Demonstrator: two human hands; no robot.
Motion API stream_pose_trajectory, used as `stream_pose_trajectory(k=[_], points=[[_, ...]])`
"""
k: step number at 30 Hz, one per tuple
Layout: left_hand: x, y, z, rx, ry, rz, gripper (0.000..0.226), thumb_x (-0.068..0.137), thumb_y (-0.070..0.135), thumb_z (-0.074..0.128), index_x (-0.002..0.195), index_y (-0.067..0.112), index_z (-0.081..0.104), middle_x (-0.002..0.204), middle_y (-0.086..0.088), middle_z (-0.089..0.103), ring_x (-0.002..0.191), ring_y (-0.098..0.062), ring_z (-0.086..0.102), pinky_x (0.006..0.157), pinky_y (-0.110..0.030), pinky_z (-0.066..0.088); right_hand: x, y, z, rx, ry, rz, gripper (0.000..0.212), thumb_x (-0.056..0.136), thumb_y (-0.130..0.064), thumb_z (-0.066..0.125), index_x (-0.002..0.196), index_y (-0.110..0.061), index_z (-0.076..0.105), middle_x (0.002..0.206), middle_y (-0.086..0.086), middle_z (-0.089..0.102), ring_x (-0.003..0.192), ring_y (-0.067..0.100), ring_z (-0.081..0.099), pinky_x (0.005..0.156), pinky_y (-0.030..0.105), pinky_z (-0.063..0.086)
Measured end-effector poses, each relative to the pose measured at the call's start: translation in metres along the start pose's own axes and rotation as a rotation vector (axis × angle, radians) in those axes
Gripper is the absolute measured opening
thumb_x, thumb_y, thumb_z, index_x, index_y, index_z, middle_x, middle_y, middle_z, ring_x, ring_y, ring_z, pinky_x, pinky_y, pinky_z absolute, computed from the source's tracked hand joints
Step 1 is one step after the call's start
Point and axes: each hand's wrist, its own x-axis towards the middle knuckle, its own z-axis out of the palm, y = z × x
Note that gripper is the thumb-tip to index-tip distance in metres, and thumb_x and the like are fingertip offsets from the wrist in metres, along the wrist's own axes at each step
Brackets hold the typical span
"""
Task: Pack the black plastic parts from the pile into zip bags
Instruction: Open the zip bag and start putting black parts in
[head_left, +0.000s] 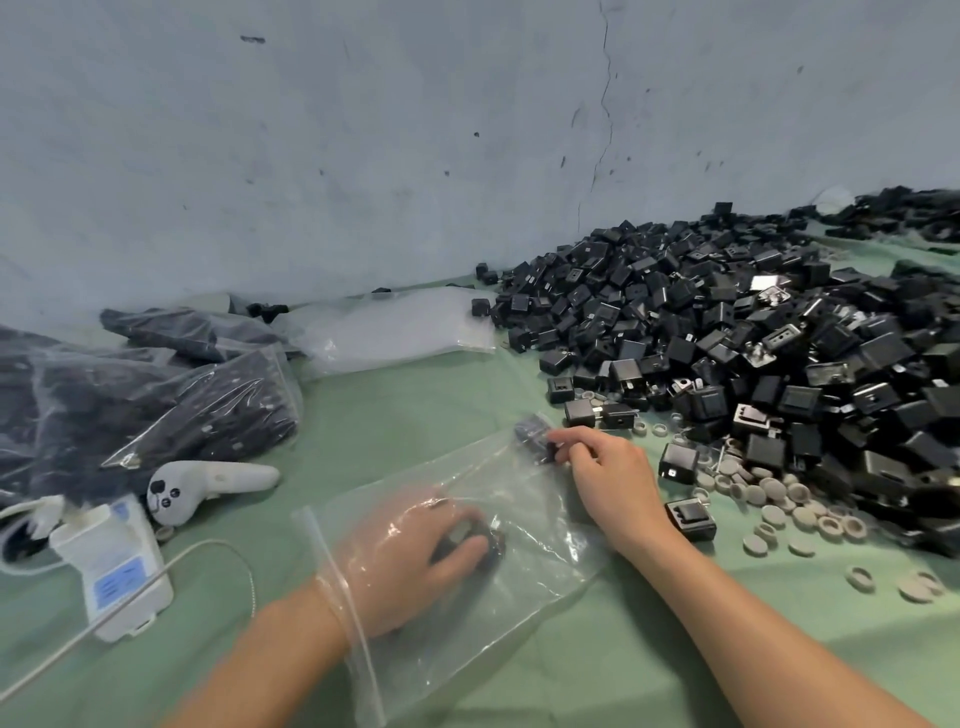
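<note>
Reaching inside the zip bag (545, 551), left hand (410, 561) curls round a black part (493, 545); right hand (608, 478) pinches the bag's far corner. Film likely limp, slippery: best held by the stiffer zip rim. Pile (753, 338) lies just right.

A white controller (208, 480) lies beside a white box (111, 561).

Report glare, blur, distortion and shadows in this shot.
Head view: the wide-angle lens bows the foot of the wall; white glare streaks on the zip bag veil the left hand inside it and the black parts it grips; the pile smears at its far right end; the dark part pinched through the bag by the right hand is blurred; light is soft, shadows faint.
</note>
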Motion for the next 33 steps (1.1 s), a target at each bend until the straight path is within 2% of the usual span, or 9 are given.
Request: stream_pose_trajectory(k=[3,6,8,11,18,24,27,30,33], points=[[0.009,0.007,0.009,-0.081,-0.06,-0.165,0.044,0.099,0.055,0.042,0.092,0.022,0.069,0.09,0.006,0.068,0.088,-0.01,0.06,0.087,-0.028,0.044,0.0,0.0,0.0,0.004,0.0,-0.002,0.037,0.095,-0.016,0.045,0.103,-0.038,0.075,0.084,-0.023,0.069,0.054,-0.013,0.053,0.048,0.007,0.036],[0.002,0.001,0.01,-0.026,0.096,-0.114,0.038,0.1,0.05,0.043,0.086,0.022,0.065,0.082,0.008,0.064,0.081,-0.009,0.059,0.082,-0.029,0.045,0.0,0.0,-0.001,0.017,0.003,0.004,0.038,0.094,-0.015,0.046,0.1,-0.036,0.076,0.083,-0.023,0.07,0.058,-0.007,0.057,0.051,0.008,0.039],[-0.004,-0.007,0.009,-0.095,0.142,-0.022,0.015,0.095,0.03,0.057,0.106,0.025,0.065,0.1,0.013,0.064,0.096,-0.004,0.058,0.092,-0.024,0.043,0.0,0.0,-0.001,0.023,0.005,0.008,0.037,0.094,-0.016,0.045,0.099,-0.036,0.076,0.083,-0.023,0.07,0.052,-0.005,0.056,0.047,0.009,0.037],[-0.008,-0.014,0.015,-0.131,0.015,0.105,0.046,0.086,0.01,0.06,0.129,0.024,0.06,0.116,0.017,0.063,0.106,0.004,0.055,0.097,-0.016,0.04,0.0,0.0,0.0,0.018,0.006,0.012,0.037,0.094,-0.017,0.045,0.098,-0.037,0.076,0.081,-0.022,0.07,0.046,-0.002,0.053,0.044,0.01,0.035],[0.005,-0.007,0.024,-0.117,-0.019,0.069,0.019,0.098,0.051,0.049,0.107,0.04,0.062,0.105,0.017,0.058,0.102,-0.001,0.052,0.092,-0.018,0.038,0.001,0.001,0.0,0.033,0.0,0.024,0.037,0.093,-0.017,0.046,0.098,-0.037,0.077,0.081,-0.02,0.071,0.049,-0.005,0.053,0.047,0.012,0.032],[0.015,0.001,0.028,-0.202,-0.031,0.008,0.015,0.103,0.035,0.041,0.107,0.034,0.056,0.116,0.042,0.054,0.114,0.015,0.049,0.095,-0.002,0.028,0.001,0.001,0.0,0.045,-0.008,0.024,0.038,0.094,-0.017,0.045,0.1,-0.037,0.077,0.083,-0.018,0.071,0.047,-0.005,0.052,0.044,0.011,0.034],[0.014,-0.006,0.03,-0.139,0.004,-0.041,0.027,0.104,0.04,0.039,0.105,0.024,0.06,0.113,0.018,0.061,0.105,-0.003,0.057,0.098,-0.023,0.04,0.001,0.0,-0.001,0.052,-0.006,0.027,0.038,0.094,-0.017,0.045,0.099,-0.037,0.077,0.083,-0.017,0.071,0.047,-0.004,0.053,0.043,0.01,0.034],[0.005,-0.006,0.025,-0.15,0.118,0.025,0.013,0.1,0.029,0.054,0.11,0.029,0.063,0.093,0.019,0.061,0.089,0.007,0.055,0.086,-0.012,0.04,0.0,-0.002,-0.002,0.099,-0.007,0.045,0.037,0.095,-0.016,0.044,0.098,-0.036,0.076,0.085,-0.016,0.072,0.042,0.001,0.051,0.042,0.011,0.034],[-0.001,-0.009,0.02,-0.119,0.128,0.065,0.021,0.096,0.025,0.062,0.117,0.024,0.063,0.109,0.02,0.061,0.101,0.012,0.052,0.095,-0.013,0.039,0.001,-0.004,-0.005,0.162,-0.007,0.076,0.038,0.094,-0.015,0.045,0.094,-0.04,0.073,0.083,-0.015,0.073,0.037,0.003,0.043,0.041,0.016,0.038]])
